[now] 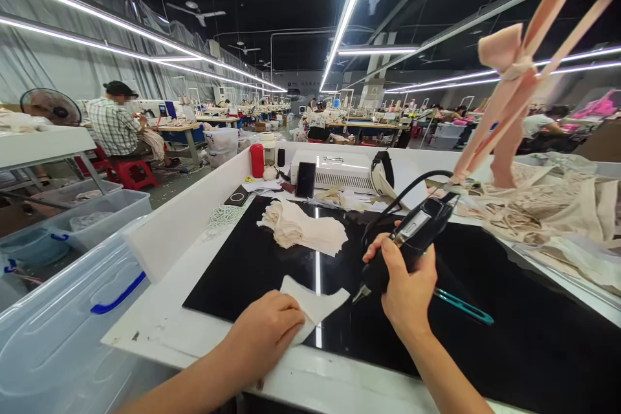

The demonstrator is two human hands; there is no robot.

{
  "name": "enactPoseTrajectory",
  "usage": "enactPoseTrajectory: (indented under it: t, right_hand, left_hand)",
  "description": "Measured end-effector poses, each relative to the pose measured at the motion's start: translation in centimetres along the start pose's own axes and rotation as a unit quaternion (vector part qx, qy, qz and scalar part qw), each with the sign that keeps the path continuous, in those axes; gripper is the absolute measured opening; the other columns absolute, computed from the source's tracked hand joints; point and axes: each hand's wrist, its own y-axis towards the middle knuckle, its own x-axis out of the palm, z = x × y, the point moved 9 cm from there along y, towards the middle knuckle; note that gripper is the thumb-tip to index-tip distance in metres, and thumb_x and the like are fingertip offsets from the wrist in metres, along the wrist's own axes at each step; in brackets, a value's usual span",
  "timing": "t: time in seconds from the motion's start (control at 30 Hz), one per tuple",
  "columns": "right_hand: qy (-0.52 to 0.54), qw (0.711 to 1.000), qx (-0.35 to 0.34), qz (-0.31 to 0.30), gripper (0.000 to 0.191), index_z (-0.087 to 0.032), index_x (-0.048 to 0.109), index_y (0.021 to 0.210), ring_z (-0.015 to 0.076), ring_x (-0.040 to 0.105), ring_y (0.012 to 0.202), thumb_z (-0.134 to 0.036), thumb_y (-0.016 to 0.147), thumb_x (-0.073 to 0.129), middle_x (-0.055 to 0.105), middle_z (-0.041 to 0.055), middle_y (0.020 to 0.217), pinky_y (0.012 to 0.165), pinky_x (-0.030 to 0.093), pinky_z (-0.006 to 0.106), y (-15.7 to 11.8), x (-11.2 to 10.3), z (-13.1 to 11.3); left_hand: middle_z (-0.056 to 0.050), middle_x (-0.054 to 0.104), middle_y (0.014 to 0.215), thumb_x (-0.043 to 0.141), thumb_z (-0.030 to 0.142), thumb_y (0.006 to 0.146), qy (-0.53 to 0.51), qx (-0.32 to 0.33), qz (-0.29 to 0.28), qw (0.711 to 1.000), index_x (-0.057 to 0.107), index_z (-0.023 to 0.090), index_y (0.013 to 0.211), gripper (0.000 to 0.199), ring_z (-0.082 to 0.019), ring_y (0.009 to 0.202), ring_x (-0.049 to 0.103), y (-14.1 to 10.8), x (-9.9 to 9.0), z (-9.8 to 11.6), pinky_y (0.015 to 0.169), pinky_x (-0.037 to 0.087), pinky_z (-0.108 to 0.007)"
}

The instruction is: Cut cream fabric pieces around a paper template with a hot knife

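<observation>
My left hand [272, 323] is closed, with its curled fingers on the edge of a cream fabric piece [317, 303] that has a curved cutout and lies flat near the front of a glossy black board [228, 272]. My right hand [410, 288] wraps round a black corded hand tool [417, 226] with a pointed metal tip. That tip hovers just right of the fabric piece, apart from it. Pink fabric strips [509, 97] tied to the tool's rear end run upward. Behind the piece lies a stack of cream fabric pieces [305, 226].
A slim teal tool [464, 306] lies right of my right hand. Behind the board stand a phone [305, 180], a white vented box [339, 171] and a red container [257, 160]. Cream garments [557, 200] are heaped on the right. Plastic bins [72, 330] stand left; a seated person [116, 123] works beyond.
</observation>
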Motion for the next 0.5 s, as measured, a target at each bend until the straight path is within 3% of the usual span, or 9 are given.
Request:
enactPoseTrajectory:
  t: [0.13,0.23,0.33,0.5]
  right_hand:
    - [0.012,1.000,0.005,0.000,0.033,-0.025,0.056,0.097,0.0184,0.060,0.064,-0.041,0.085,0.082,0.065,-0.0016,0.081,0.063,0.053,0.036,-0.2,0.4,0.1]
    - [0.015,1.000,0.008,-0.012,0.032,-0.024,0.056,0.097,0.0176,0.060,0.063,-0.041,0.086,0.081,0.066,-0.0020,0.081,0.062,0.053,0.035,-0.6,1.0,0.1]
    - [0.013,1.000,0.009,-0.017,0.031,-0.024,0.057,0.097,0.0157,0.060,0.062,-0.041,0.088,0.080,0.068,-0.0027,0.082,0.063,0.052,0.033,-1.0,1.4,0.2]
    - [0.024,0.999,0.017,-0.024,0.029,-0.024,0.057,0.096,0.0137,0.059,0.058,-0.041,0.088,0.079,0.067,-0.0038,0.078,0.060,0.050,0.029,-1.5,2.1,0.6]
  left_hand:
    - [0.000,0.069,0.098,0.063,0.008,0.096,-0.023,-0.041,-0.070,0.996,0.075,0.022,0.096,0.018,-0.017,0.087,0.067,0.4,0.8,1.0,0.080,0.052,-0.026]
    - [0.000,0.070,0.101,0.063,0.009,0.098,-0.017,-0.040,-0.091,0.995,0.074,0.022,0.105,0.018,-0.018,0.092,0.068,2.2,0.4,1.1,0.085,0.054,-0.028]
    - [-0.006,0.069,0.120,0.070,0.010,0.096,-0.001,0.018,-0.100,0.995,0.065,0.019,0.125,0.031,-0.023,0.113,0.065,4.6,0.1,1.2,0.101,0.052,-0.037]
    - [-0.011,0.062,0.139,0.085,0.022,0.088,-0.027,0.121,-0.185,0.975,0.054,0.021,0.139,0.059,-0.029,0.143,0.048,7.0,1.9,1.4,0.120,0.040,-0.049]
